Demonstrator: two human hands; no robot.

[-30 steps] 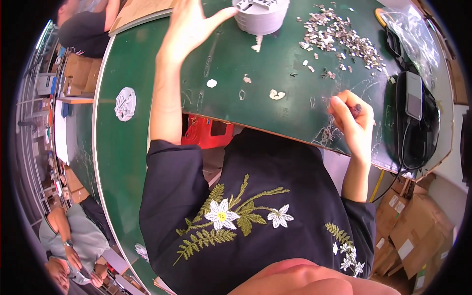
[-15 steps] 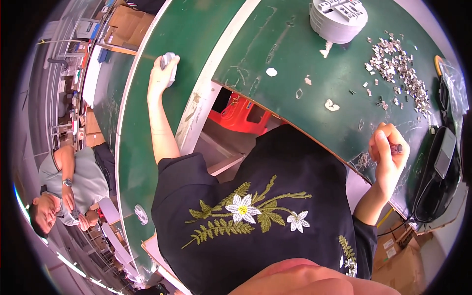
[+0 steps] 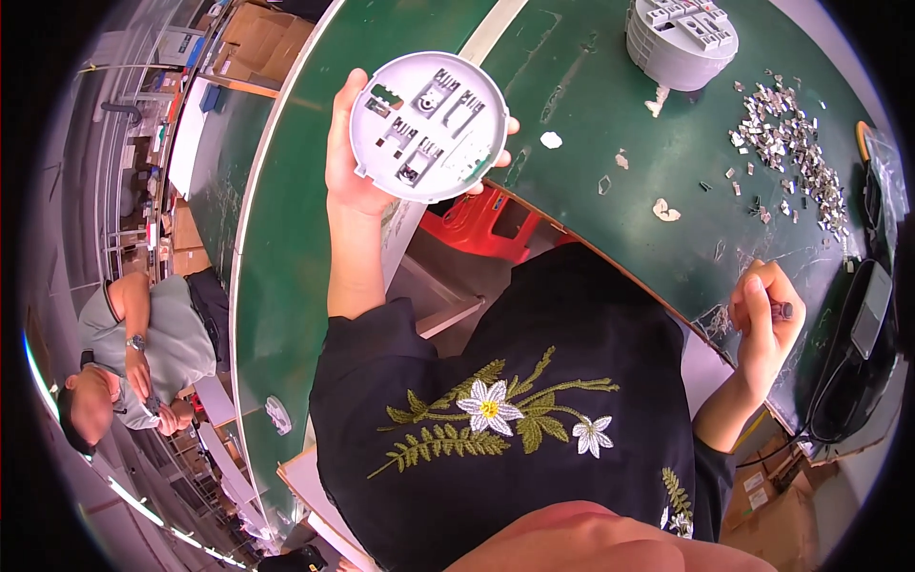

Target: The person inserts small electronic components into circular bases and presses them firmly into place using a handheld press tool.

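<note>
My left hand (image 3: 353, 176) is closed around the rim of a round pale-grey plastic base (image 3: 419, 143), its slotted, molded face turned up toward me. The thumb lies at the base's left edge, and fingertips show past its right edge. At the right, my right hand (image 3: 762, 319) is curled shut on a thin tool with a dark round handle end (image 3: 782, 311); the rest of the tool is hidden. Beyond the hands stands a stack of similar round grey bases (image 3: 677, 62). To its right, many small shiny metal pieces (image 3: 777, 129) lie scattered on the green tabletop (image 3: 572, 95).
White scraps (image 3: 666, 210) lie on the tabletop. A black case (image 3: 839, 381) with a phone-like device (image 3: 866, 296) is at the right edge. Below the table shows a red plastic stool (image 3: 481, 224). One small white part (image 3: 277, 415) sits at left; a co-worker (image 3: 152, 329) is beyond.
My left hand has come rightward and nearer from the left-hand green surface, bringing the round base, now seen face-on. My right hand keeps its grip on the tool, nearly in place.
</note>
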